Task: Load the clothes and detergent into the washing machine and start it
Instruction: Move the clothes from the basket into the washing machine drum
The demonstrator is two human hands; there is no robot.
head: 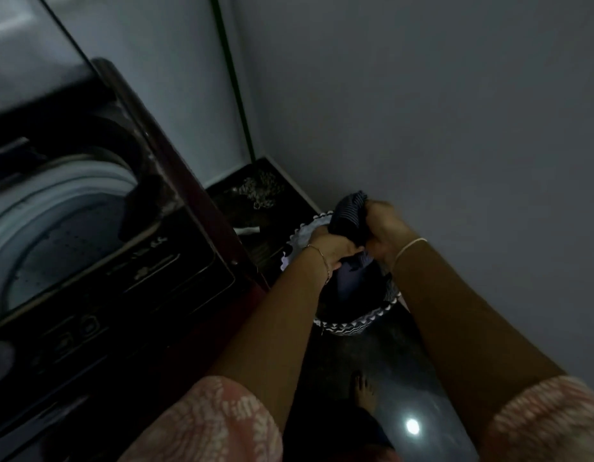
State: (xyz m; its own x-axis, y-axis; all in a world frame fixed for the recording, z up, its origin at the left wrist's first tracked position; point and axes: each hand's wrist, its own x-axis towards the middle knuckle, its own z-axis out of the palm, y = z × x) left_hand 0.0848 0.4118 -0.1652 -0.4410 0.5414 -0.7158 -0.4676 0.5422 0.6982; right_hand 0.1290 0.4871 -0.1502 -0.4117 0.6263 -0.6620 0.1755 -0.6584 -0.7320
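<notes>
— Where were the clothes (347, 288)?
— In the basket (352, 323) on the floor (419, 371), in the corner just beside the washer (162, 275). Both hands held one dark striped garment (350, 213) above it. The left hand (335, 250) had its fingers curled round the lower part, and the right hand (385, 225) had its fingers closed round the upper part.
— And the room?
— Dim. Grey walls (422, 111), a green pole (237, 95) in the corner, a glossy floor with a glare (412, 426) near a bare foot (364, 390). The washer's lid (29, 55) stood open, and its pale drum (55, 235) showed.
</notes>
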